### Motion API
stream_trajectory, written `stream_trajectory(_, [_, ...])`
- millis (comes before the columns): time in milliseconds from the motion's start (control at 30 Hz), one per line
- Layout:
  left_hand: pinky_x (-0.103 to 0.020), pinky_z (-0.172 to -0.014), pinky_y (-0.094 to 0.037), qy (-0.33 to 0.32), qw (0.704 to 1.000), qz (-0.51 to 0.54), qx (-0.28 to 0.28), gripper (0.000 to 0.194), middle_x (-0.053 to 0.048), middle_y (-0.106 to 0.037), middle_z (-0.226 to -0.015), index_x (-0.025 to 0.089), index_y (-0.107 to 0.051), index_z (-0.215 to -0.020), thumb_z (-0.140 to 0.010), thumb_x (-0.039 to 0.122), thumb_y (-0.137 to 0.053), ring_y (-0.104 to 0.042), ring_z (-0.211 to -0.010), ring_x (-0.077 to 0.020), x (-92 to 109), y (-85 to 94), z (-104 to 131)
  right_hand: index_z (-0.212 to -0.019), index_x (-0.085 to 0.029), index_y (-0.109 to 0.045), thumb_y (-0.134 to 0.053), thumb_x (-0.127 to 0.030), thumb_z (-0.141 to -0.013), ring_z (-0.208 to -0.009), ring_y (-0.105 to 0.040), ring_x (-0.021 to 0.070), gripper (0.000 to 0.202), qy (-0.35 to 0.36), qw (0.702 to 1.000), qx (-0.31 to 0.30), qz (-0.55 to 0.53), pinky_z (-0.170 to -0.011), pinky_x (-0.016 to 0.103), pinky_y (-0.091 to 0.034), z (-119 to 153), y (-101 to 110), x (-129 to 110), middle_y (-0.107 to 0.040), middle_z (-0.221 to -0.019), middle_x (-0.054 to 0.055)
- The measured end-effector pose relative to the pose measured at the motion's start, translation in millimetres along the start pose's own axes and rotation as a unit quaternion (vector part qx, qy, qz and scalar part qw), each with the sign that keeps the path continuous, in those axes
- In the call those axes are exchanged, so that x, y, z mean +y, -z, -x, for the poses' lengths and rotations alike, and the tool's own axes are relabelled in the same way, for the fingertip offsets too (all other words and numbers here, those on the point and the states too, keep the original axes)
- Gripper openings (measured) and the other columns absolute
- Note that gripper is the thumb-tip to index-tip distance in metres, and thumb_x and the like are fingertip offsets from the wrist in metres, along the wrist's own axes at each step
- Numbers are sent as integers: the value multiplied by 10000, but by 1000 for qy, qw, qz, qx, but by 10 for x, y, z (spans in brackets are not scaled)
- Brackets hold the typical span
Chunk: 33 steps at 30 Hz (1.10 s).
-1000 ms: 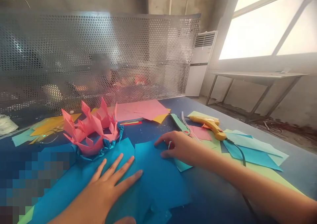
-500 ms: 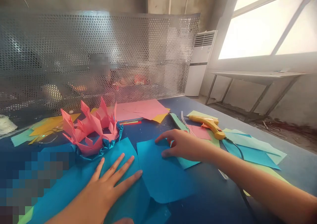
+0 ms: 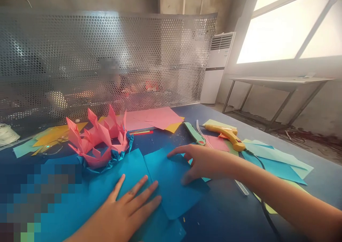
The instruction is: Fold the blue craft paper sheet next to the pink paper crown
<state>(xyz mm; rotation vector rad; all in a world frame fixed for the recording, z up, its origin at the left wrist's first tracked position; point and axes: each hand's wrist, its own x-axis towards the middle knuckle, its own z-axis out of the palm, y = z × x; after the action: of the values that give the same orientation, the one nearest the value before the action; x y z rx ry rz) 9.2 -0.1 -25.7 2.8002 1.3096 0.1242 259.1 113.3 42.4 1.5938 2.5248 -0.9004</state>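
Observation:
My left hand (image 3: 130,206) lies flat with fingers spread on a large blue paper sheet (image 3: 72,206), its fingertips near the edge of a smaller blue sheet (image 3: 173,199). Over that smaller sheet is my right hand (image 3: 197,163), fingers apart, the index finger reaching to its upper part; whether the fingertips press on the paper I cannot tell. A pink folded-paper crown (image 3: 98,138) with pointed tips and a crumpled blue band stands behind my left hand.
A yellow glue gun (image 3: 224,132) with a black cord and a green utility knife (image 3: 194,133) lie at right. Coloured sheets (image 3: 280,160) are beyond my right arm. Pink paper (image 3: 152,118) lies before a perforated metal screen (image 3: 160,60). A clear glue stick (image 3: 242,188) is beside my forearm.
My left hand has slid a little to the right and toward me. My right thumb has moved lower and right, and the smaller blue sheet has shifted slightly left and turned.

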Motion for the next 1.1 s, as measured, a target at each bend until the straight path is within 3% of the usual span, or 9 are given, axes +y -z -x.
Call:
stream_trajectory(100, [-638,-1082,-142,-14,999,24,-18,703,-9,-338,-1496,350,-200,-1470,-884,374,-587,-338,-1390,-286,-16,-91,-8,-1277,-398,-588,-807,-442,-562,-926,-648,287,749,1,1000,3,4,-661,303,-460,6,-17,4,-639,-1129,47])
stream_trajectory(233, [-672,-1074,-78,-19,997,79,-13,540,3,-335,-1510,390,-230,-1465,-960,479,-399,-311,-1405,-286,-7,-73,-2,-1264,-388,-596,-811,-409,-565,-869,-659,258,732,1,1000,-1,-1,-619,279,-463,-16,-10,33,-635,-1122,47])
stream_trajectory(367, [-665,-1088,-35,-1,995,97,30,448,8,-393,-1486,437,-345,-1414,-971,491,-303,-328,-1399,-268,63,-51,20,-1260,-378,-594,-817,-411,-557,-806,-669,247,739,-8,1000,-11,-3,-574,272,-462,-25,5,49,-628,-1131,55])
stream_trajectory(533, [-690,-1062,-129,2,997,57,53,393,7,-411,-1463,472,-418,-1357,-978,436,-322,-359,-1377,-276,129,-59,5,-1260,-396,-588,-815,-409,-570,-951,-646,302,726,-17,1000,-7,9,-618,288,-460,1,28,30,-628,-1132,57])
stream_trajectory(733, [-733,-1008,-196,1,1000,-17,1,397,-31,-392,-1463,503,-446,-1320,-933,416,-456,-350,-1368,-310,161,-10,-25,-1261,-380,-596,-820,-370,-582,-920,-653,284,715,-17,1000,-4,23,-630,287,-460,18,47,1,-630,-1140,56])
stream_trajectory(867, [-719,-1035,-178,4,1000,-2,22,429,-35,-393,-1470,550,-421,-1305,-909,417,-519,-348,-1373,-303,162,-10,-5,-1258,-374,-604,-823,-362,-577,-907,-658,283,716,-14,999,1,29,-626,290,-460,17,45,-2,-641,-1124,58])
stream_trajectory(1100, [-720,-1035,-204,-4,1000,13,16,421,-37,-384,-1483,557,-384,-1337,-944,423,-452,-344,-1379,-294,130,40,14,-1223,-344,-651,-821,-332,-566,-927,-651,311,679,4,999,35,7,-629,306,-475,12,57,43,-663,-1126,73])
